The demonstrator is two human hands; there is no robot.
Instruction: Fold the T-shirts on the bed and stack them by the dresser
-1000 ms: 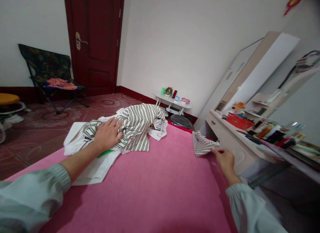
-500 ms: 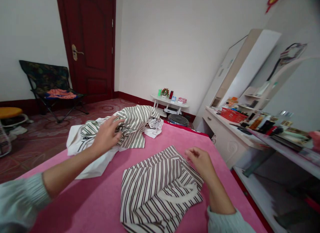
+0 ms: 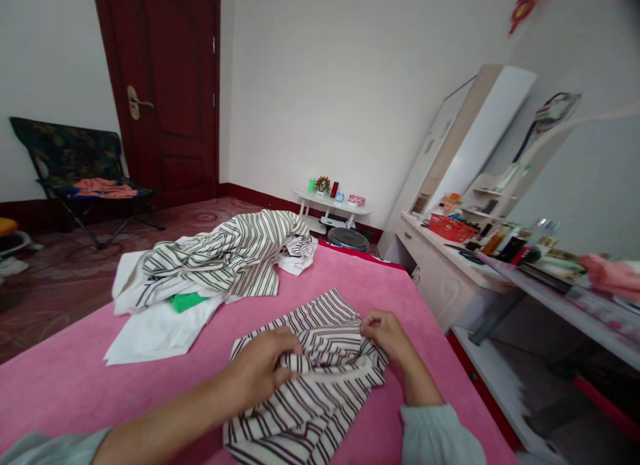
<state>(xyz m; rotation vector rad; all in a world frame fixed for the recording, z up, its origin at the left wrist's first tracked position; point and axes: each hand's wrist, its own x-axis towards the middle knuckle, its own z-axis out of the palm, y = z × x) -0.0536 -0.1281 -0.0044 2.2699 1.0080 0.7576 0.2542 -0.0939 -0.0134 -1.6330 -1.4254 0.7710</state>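
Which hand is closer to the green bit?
Left: the left hand is right of the green bit and nearer the camera; the right hand is farther right, at the right side of the striped shirt.

One head-worn view, forward and down, close above the pink cover (image 3: 390,278).

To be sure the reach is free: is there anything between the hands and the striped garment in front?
Nothing visible: left hand and right hand both appear to touch the striped garment. The clothes pile lies apart, farther left.
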